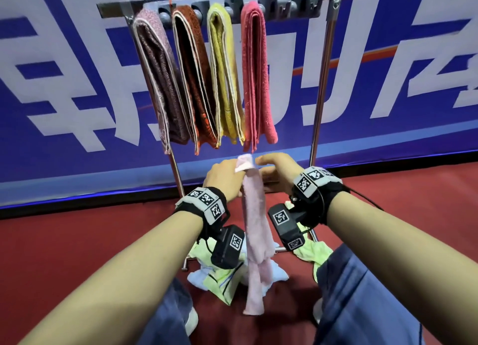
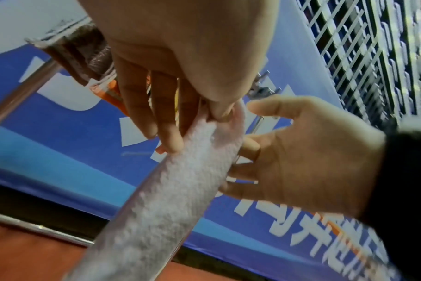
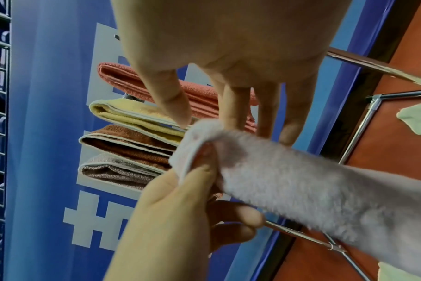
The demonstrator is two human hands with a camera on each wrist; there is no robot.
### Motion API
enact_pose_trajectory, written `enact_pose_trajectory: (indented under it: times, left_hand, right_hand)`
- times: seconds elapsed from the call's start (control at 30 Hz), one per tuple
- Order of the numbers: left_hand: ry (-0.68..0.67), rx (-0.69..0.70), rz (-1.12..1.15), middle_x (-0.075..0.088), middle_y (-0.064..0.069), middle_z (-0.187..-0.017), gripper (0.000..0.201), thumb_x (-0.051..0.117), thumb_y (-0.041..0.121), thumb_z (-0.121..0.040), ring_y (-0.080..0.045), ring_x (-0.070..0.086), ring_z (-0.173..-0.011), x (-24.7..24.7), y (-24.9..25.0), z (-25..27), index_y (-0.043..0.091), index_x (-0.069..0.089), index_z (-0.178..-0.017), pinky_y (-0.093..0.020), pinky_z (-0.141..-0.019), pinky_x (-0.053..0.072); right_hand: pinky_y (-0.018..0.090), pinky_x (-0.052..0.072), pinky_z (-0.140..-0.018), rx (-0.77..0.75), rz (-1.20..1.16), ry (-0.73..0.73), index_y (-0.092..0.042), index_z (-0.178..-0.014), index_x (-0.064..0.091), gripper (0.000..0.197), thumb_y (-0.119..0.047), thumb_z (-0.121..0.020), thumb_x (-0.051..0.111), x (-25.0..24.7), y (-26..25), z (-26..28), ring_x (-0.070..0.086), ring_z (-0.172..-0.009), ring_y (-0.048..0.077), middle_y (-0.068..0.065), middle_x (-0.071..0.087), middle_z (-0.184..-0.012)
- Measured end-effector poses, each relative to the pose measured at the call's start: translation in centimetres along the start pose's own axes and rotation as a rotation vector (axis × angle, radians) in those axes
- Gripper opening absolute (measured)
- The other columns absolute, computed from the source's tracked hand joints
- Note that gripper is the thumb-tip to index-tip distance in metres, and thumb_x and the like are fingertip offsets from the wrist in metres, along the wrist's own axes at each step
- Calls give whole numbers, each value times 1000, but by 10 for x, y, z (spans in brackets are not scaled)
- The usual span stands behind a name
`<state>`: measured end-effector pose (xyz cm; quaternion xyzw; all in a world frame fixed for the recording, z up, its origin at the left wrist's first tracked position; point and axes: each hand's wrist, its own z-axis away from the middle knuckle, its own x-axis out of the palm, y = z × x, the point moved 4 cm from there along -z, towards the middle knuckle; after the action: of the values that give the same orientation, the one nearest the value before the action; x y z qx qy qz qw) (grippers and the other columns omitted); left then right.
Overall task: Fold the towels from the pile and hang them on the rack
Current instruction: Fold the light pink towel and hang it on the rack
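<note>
Red flooring (image 1: 77, 254) runs up to a blue banner with large white characters (image 1: 64, 73), and a chrome towel rack (image 1: 323, 67) stands against it. Four folded towels already hang side by side from its upper bar: a mauve towel (image 1: 157, 80), a rust-brown towel (image 1: 194, 80), a yellow towel (image 1: 225, 75) and a coral towel (image 1: 256, 73). To the right of the coral one the bar is bare.

The left hand (image 1: 223, 177) pinches the top corner of a pale pink towel (image 1: 256, 228) between thumb and fingers, and the towel hangs down as a narrow, bunched strip, its tail dangling in front of the pile (image 1: 219, 280) of light green and light blue towels at the rack's foot. The right hand (image 1: 278, 172) is beside that corner, fingers spread and loosely extended against the cloth, gripping nothing that I can see.

The step in hand looks like finding the second corner. It would probably go best if the right hand slid along the top hem until it reached that corner, then both hands drew apart to open the cloth flat before folding. Lifting the towel's tail higher should keep it from snagging the pile.
</note>
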<state>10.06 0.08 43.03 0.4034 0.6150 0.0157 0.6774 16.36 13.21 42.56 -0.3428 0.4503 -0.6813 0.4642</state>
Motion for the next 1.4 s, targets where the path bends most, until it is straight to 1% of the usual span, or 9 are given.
enact_pose_trajectory:
  times: [0.17, 0.37, 0.6, 0.87, 1.03, 1.17, 1.23, 1.3, 1.4]
  left_hand:
    - [84, -82, 483, 72, -14, -67, 30, 41, 12, -88, -36, 70, -62, -4, 6, 1, 17, 68, -76, -46, -61, 60]
    - [186, 96, -281, 67, -17, -109, 39, 33, 37, -100, -43, 61, -101, -27, 18, 0, 26, 55, -129, -41, -79, 43]
    - [138, -112, -520, 65, -13, -119, 32, 42, 22, -97, -42, 60, -107, -61, -50, 2, 27, 58, -123, -43, -83, 46]
    - [-41, -340, -408, 71, -17, -100, 22, 56, 16, -86, -43, 64, -93, -55, -122, 14, 24, 76, -91, -38, -77, 49]
    - [322, -239, -107, 71, -23, -101, 22, 58, 10, -88, -44, 64, -101, -88, -78, -10, 8, 77, -100, -41, -83, 50]
    - [776, 35, 170, 68, -19, -95, 18, 50, 14, -88, -39, 60, -91, -121, -32, -11, 9, 67, -93, -42, -77, 43]
    - [411, 44, -35, 70, -19, -103, 18, 58, 15, -90, -38, 63, -98, -93, -31, -17, 11, 72, -101, -38, -80, 42]
    - [-57, -44, -372, 71, -15, -113, 22, 64, 27, -91, -37, 64, -107, -52, -47, -6, 22, 75, -110, -37, -87, 48]
    - [-152, -112, -541, 69, -12, -116, 27, 56, 17, -89, -36, 64, -109, -31, -70, 6, 30, 72, -107, -42, -89, 51]
  right_hand:
    - [33, 50, -73, -203, 419, 20, -15, -102, 61, 31, 0, -75, 63, 9, 18, -1, 59, -76, 22, 4, 60, -79]
    - [30, 34, -71, -394, 1187, 96, -6, -108, 56, 19, -20, -95, 54, 8, 32, 1, 59, -102, 35, 18, 65, -108]
    - [35, 49, -86, -132, 1450, 30, -6, -108, 68, 26, -25, -92, 60, -47, 75, -7, 64, -106, 35, 18, 68, -109]
    - [31, 46, -53, -42, 1196, 92, -7, -88, 71, 24, -23, -94, 54, -67, 70, -13, 69, -87, 33, 15, 66, -82]
    - [25, 47, -61, -276, 908, 345, -11, -75, 60, 17, -14, -90, 51, -53, -22, -16, 62, -76, 36, 15, 60, -75]
    - [32, 33, -67, -911, 683, 741, -6, -100, 58, 18, -4, -88, 45, -42, -88, 16, 49, -80, 30, 16, 59, -93]
    - [37, 34, -70, -891, 913, 671, -6, -114, 55, 27, -3, -89, 43, -36, -73, 14, 52, -93, 36, 20, 56, -109]
    - [41, 43, -78, -474, 1283, 392, -5, -124, 50, 32, -9, -93, 43, -33, -24, -11, 58, -105, 41, 23, 57, -118]
    - [40, 48, -90, -56, 1425, 144, 1, -137, 46, 45, -15, -95, 43, -41, 36, -28, 61, -112, 41, 27, 61, -122]
